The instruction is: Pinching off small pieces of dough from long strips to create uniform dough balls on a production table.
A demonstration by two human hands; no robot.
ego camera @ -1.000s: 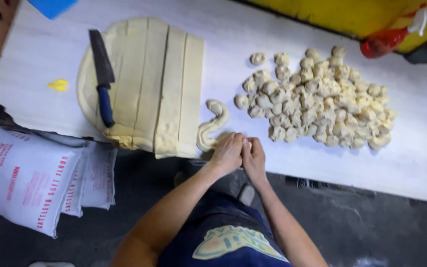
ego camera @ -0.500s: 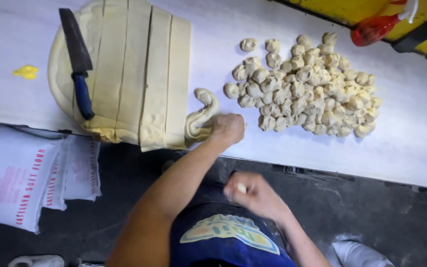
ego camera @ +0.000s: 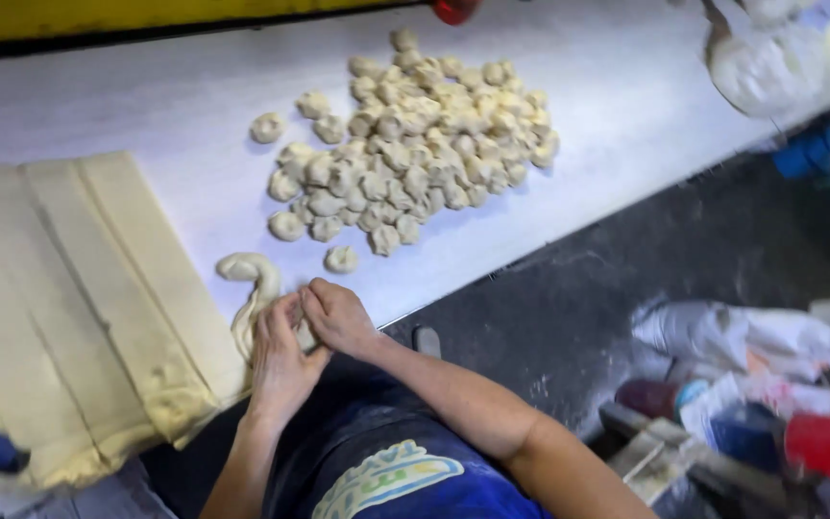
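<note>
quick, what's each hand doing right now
Left hand: fingers curled onto the dough strip at the table edge.
Right hand: fingertips pinching the same strip beside the left; grip partly hidden.

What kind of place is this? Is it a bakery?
Probably a bakery or food workshop. Both hands work a dough strip on a white table, beside a pile of dough pieces and a cut dough sheet.

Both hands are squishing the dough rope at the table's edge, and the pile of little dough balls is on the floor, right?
Not quite. In the head view both hands do work the dough rope, but the pile of dough balls lies on the white table.
</note>
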